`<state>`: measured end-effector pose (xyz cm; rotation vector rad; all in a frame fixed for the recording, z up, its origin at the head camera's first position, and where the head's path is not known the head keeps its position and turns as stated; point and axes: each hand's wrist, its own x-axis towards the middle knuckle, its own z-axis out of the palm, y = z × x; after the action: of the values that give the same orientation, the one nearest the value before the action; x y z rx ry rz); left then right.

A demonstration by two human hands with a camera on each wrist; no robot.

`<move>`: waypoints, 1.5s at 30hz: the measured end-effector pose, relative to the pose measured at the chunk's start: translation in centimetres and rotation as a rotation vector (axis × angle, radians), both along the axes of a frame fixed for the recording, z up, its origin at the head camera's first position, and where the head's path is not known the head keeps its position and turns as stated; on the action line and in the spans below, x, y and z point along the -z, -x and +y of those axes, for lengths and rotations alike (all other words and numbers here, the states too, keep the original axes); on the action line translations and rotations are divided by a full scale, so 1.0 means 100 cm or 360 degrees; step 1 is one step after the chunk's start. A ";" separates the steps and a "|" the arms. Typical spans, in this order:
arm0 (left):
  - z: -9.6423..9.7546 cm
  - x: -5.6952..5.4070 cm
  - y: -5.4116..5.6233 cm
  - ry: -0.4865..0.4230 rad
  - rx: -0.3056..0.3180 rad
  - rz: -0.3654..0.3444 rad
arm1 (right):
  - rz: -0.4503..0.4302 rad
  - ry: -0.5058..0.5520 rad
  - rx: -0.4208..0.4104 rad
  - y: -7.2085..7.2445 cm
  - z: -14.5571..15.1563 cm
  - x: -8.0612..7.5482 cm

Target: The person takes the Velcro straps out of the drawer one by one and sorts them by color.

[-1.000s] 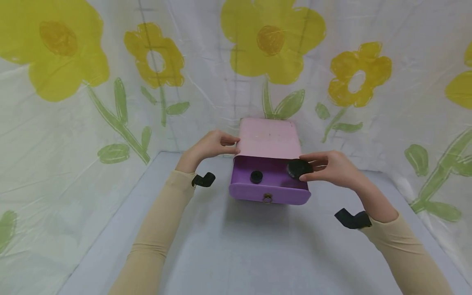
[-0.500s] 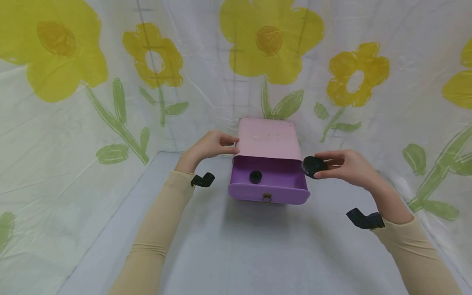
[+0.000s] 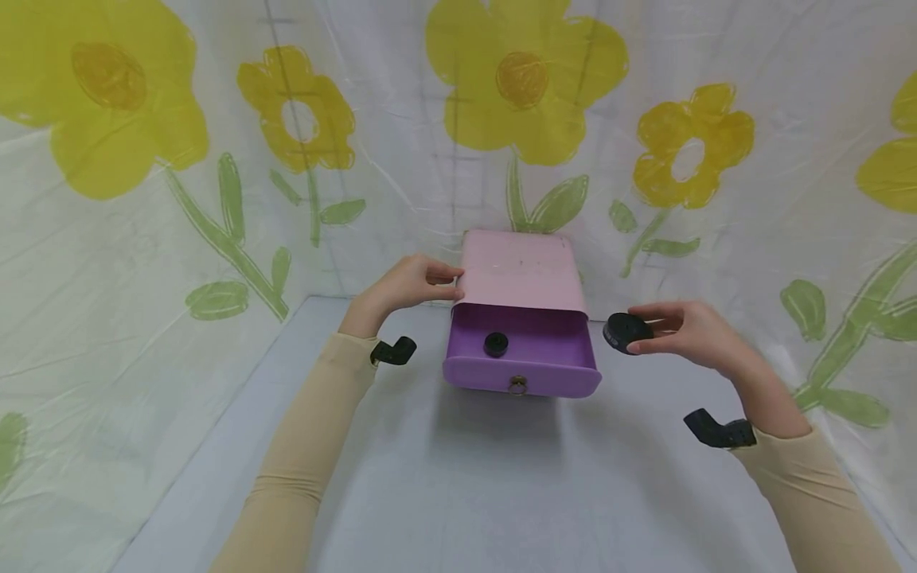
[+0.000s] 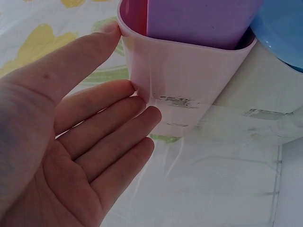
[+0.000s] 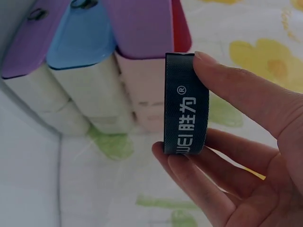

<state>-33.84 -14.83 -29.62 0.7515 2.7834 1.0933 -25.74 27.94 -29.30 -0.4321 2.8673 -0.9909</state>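
Note:
My right hand [image 3: 698, 334] holds a black roll of tape [image 3: 626, 333] in the air, just right of the drawer unit. In the right wrist view, thumb and fingertips pinch the roll [image 5: 185, 104] at opposite edges, and white lettering runs along its side. The purple drawer [image 3: 519, 378] is pulled out of its pink case [image 3: 521, 270]. A smaller black roll [image 3: 496, 344] lies inside it on the left. My left hand [image 3: 404, 285] touches the left side of the case. In the left wrist view, its thumb meets the pink rim [image 4: 184, 45] and its fingers are fairly straight.
Below the pink case, the wrist views show a blue drawer [image 5: 83, 42] and another purple drawer [image 5: 31, 47], both with ring pulls. A flower-printed curtain [image 3: 401, 103] hangs close behind the unit. The pale table [image 3: 501, 493] extends in front.
My right hand has moved rightward out of the open drawer, carrying the black roll of tape beyond the case. The left hand and the smaller roll stay where they were.

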 end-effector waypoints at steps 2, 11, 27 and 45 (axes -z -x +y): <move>0.000 0.000 0.000 0.0000 0.0002 -0.0007 | -0.0017 0.0003 0.0001 0.002 0.002 0.005; 0.000 -0.001 -0.003 -0.0015 -0.0016 -0.0017 | -0.0059 0.0008 0.0032 0.014 0.011 0.027; 0.001 -0.001 -0.003 -0.0008 0.0001 -0.0021 | -0.0077 -0.0016 0.0109 0.039 0.028 0.071; 0.001 0.000 -0.002 -0.0012 -0.0007 -0.0022 | -0.0052 -0.0023 0.0129 0.069 0.039 0.116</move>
<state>-33.63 -14.70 -29.62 0.7363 2.7723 1.1058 -32.69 31.82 -40.91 -0.2981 2.8813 -0.9795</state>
